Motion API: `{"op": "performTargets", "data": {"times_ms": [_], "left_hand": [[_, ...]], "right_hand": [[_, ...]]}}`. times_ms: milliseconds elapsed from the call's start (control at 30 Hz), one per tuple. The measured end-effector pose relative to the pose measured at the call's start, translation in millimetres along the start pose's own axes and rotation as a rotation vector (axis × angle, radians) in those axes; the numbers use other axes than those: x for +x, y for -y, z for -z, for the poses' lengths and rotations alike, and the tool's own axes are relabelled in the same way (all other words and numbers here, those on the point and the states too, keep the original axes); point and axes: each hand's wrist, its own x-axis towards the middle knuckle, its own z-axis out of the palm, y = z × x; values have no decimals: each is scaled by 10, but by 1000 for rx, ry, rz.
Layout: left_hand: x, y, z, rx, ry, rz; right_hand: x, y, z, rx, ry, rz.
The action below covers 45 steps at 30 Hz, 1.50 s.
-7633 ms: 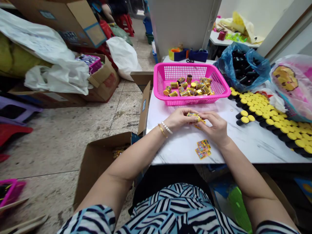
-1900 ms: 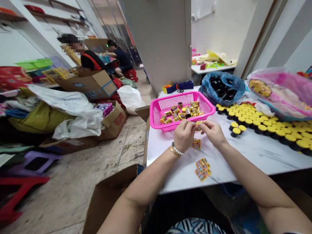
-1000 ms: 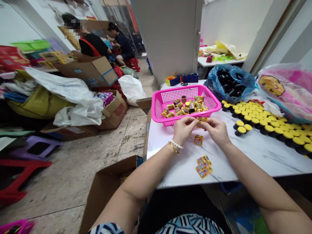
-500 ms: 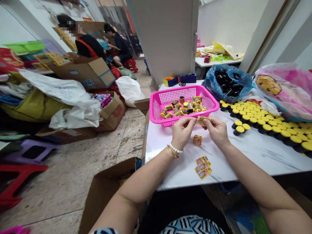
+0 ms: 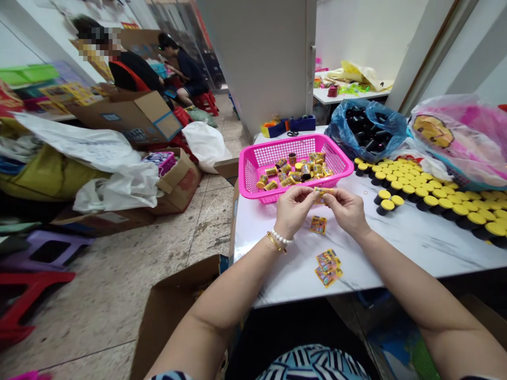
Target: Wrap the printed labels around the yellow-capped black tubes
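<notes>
Between my left hand [image 5: 295, 210] and my right hand [image 5: 347, 211] is a small printed yellow label [image 5: 324, 191], pinched by the fingertips of both. My fingers cover much of it. Just beyond my hands, a pink plastic basket [image 5: 253, 199] holds several small containers [image 5: 288, 181] wrapped in similar yellow printing. One printed label [image 5: 318, 225] lies on the white table below my hands. Nearer the table's front edge is a small overlapping group of labels [image 5: 328, 267].
Rows of black containers with yellow lids [image 5: 447, 203] cover the table's right side. Behind them stand a blue bag of black pieces [image 5: 368, 132] and a pink-and-clear bag [image 5: 455, 137]. An open cardboard box [image 5: 170, 311] sits at lower left. Two people sit at the back left.
My left hand has shifted slightly toward the label, and both hands now pinch it closer together. The whole view has moved a little, so things sit slightly left and higher.
</notes>
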Motion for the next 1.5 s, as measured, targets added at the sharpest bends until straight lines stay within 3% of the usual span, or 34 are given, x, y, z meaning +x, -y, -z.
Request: {"op": "performTargets", "data": {"times_ms": [200,333,433,567,667,733,833,1033,1133,1233,1300,1400,1500], "left_hand": [[-28,18,2,36,-3,-4],[8,-22,28,-85,66,233],[72,-10,49,-226,110,407],[122,20,71,-346,224,541],[116,13,72,-404,344,559],[101,3,63,-442,406,558],[79,1,45,-462,470,561],[68,18,47,-474,463,623],[68,12,61,-486,448,597],[82,-11,94,-518,413,584],[105,-49,133,-562,400,577],[155,-142,214,-668,382,556],[202,-231,289,-769,262,568]], "right_hand": [[-18,47,-49,-240,-1,177],[78,147,49,-363,76,251],[48,238,349,-560,37,280],[-231,178,875,-1126,-318,110],[-421,23,1091,-1430,-293,-100],[-467,-57,1111,-1515,-245,-190],[-435,-113,1060,-1552,-248,-214],[-433,-122,1043,-1584,-269,-99],[-515,-94,1027,-1581,-196,1],[-522,5,982,-1491,-100,95],[-422,140,944,-1244,-65,137],[-104,440,845,-588,-9,116],[271,731,637,92,94,43]]}}
